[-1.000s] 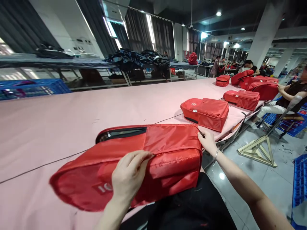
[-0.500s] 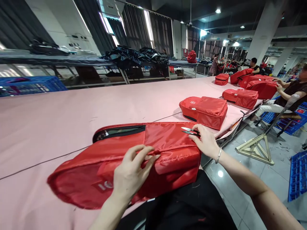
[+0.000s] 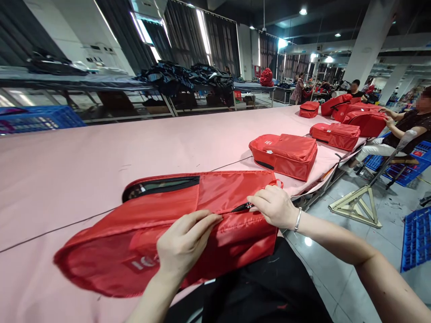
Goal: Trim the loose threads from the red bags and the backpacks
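A red bag (image 3: 232, 190) lies on its side on the pink-covered table in front of me, its black-edged opening towards the far left. My left hand (image 3: 186, 244) pinches the piped seam along the bag's upper edge between thumb and fingers. Just right of it, my right hand (image 3: 274, 206) is closed around small black thread snips (image 3: 241, 207), whose blades point left at the same seam. Most of the snips is hidden inside the fingers. A thin red strap loop shows behind my right hand.
More red bags (image 3: 284, 154) stand along the table (image 3: 67, 170) to the right. A co-worker (image 3: 404, 121) sits there handling one. Blue crates (image 3: 417, 242) and a metal stand (image 3: 357, 208) are on the floor at right. Dark fabric (image 3: 182, 78) is heaped on a back table.
My right hand has moved left and down with the snips, bringing them from the bag's right end to the seam. My left fingers have closed more tightly on the seam.
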{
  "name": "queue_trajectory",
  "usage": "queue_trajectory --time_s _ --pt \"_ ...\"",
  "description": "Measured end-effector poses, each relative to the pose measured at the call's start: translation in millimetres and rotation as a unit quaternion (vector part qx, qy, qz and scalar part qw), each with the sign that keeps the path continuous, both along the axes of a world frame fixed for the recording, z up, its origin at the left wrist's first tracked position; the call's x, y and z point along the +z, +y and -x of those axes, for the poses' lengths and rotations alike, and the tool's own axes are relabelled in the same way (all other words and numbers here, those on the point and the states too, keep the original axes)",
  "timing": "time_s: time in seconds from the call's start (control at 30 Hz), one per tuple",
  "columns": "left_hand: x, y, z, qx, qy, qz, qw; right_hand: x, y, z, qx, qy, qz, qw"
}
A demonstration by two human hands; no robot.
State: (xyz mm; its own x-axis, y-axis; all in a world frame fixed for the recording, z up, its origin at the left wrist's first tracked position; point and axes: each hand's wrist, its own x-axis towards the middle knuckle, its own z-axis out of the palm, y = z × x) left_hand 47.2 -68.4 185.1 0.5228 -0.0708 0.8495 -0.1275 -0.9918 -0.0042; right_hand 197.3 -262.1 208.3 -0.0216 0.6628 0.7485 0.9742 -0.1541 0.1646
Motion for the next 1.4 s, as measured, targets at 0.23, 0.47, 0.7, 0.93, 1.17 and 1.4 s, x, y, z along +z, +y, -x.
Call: queue_trajectory --time_s 0.23,0.47,0.7,0.93,1.17,1.4 --pt "6.7 -4.8 -2.4 0.010 0.013 0.000 1.000 7.6 6.6 1.2 -0.016 -0.100 0.025 0.995" --pt "8.5 -7.9 -4.0 0.014 -0.019 -0.015 1.000 18.7 14.5 3.5 0.033 -0.172 -0.016 0.984" --pt "6.0 -7.3 -4.6 0.016 -0.022 -0.006 1.000 20.5 14.4 3.8 0.050 -0.181 -0.028 0.982" --pt "4.0 -7.0 -4.2 0.011 -0.021 0.002 1.000 18.7 16.8 3.0 0.033 -0.169 0.035 0.984" --pt "-2.6 -2.4 1.8 -0.033 -0.013 0.072 0.997 18.6 9.4 6.9 0.041 -0.054 -0.010 0.998" --pt "3.1 -7.3 41.5 -0.103 0.006 0.221 0.970 -0.5 -27.5 1.4 0.026 0.273 0.038 0.961"
